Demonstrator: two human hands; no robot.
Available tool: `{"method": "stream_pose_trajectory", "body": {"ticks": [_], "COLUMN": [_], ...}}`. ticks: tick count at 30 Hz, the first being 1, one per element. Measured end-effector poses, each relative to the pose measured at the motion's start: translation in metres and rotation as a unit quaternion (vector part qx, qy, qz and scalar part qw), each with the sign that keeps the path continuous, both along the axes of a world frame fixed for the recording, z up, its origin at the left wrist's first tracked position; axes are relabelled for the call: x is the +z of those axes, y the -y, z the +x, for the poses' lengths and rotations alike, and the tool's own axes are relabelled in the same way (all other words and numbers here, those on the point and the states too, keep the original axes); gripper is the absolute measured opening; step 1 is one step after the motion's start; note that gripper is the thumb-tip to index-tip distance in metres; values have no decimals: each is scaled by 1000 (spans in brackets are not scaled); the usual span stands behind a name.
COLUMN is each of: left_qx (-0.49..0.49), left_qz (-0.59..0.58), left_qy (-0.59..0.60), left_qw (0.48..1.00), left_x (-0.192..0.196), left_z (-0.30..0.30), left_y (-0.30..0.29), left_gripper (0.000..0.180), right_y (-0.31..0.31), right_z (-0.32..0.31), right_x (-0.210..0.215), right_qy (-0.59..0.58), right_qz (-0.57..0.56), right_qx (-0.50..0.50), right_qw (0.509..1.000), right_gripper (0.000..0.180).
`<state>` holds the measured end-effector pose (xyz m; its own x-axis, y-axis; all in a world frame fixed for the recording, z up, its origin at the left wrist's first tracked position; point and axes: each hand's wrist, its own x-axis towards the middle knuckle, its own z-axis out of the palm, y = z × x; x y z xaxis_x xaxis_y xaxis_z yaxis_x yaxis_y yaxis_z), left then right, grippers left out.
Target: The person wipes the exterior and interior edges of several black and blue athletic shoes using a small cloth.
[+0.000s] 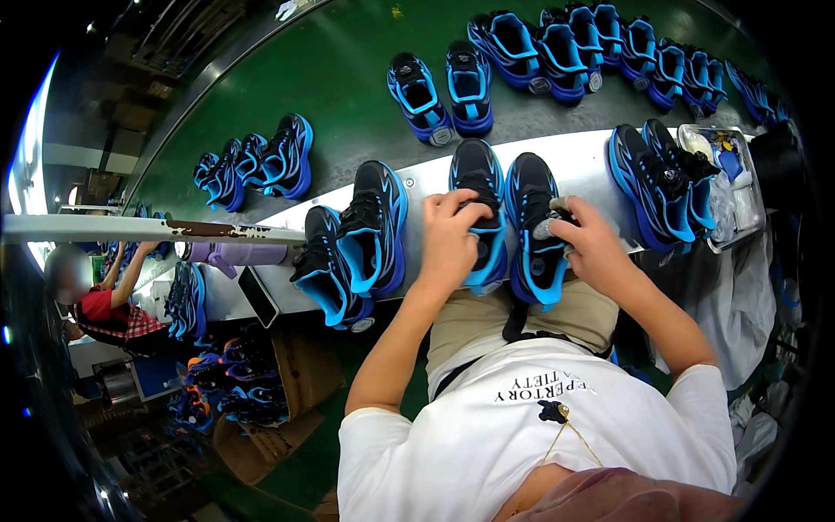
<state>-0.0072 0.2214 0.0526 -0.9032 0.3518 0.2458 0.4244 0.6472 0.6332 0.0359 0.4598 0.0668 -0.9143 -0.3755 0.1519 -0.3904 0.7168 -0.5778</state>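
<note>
Two black sneakers with bright blue trim stand side by side at the bench edge in front of me, toes pointing away. My left hand (450, 237) is curled over the tongue and opening of the left sneaker (476, 163), covering part of its collar. The right sneaker (530, 178) has my right hand (594, 246) at its lacing and opening, fingers bent against it. Greyish covers show on some right fingertips. Whether anything small sits between those fingers is hidden.
A matching pair (373, 222) stands to the left, another pair (648, 187) to the right beside a clear tray (737, 209) of small items. More sneakers (557, 50) line the green conveyor beyond. Leftward are a purple bottle (239, 253), a phone (258, 296) and a co-worker (113, 304).
</note>
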Motion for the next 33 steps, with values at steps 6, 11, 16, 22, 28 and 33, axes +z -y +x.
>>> {"method": "stream_pose_trajectory", "body": {"ticks": [6,11,16,22,28,33], "left_qx": [-31,-38,-8,-79,-80,-59], "left_qz": [-285,-210,-40,26,-32,1], "left_qy": [-85,-42,45,163,16,38], "left_qw": [954,976,998,983,996,998], "left_x": [-4,-3,5,10,0,-1], "left_z": [13,22,0,-33,-16,-12], "left_y": [-37,-26,-4,-10,-13,-8], "left_gripper": [32,49,36,12,18,20], "right_y": [43,31,13,3,2,9], "right_z": [14,30,2,-28,-39,-26], "right_x": [-13,-17,4,5,17,10], "right_qy": [-81,-88,41,66,97,88], "right_qz": [131,72,-34,-17,25,75], "right_qx": [-4,-12,90,83,97,47], "right_qw": [988,993,995,994,990,992], "right_gripper": [38,47,40,26,27,29]}}
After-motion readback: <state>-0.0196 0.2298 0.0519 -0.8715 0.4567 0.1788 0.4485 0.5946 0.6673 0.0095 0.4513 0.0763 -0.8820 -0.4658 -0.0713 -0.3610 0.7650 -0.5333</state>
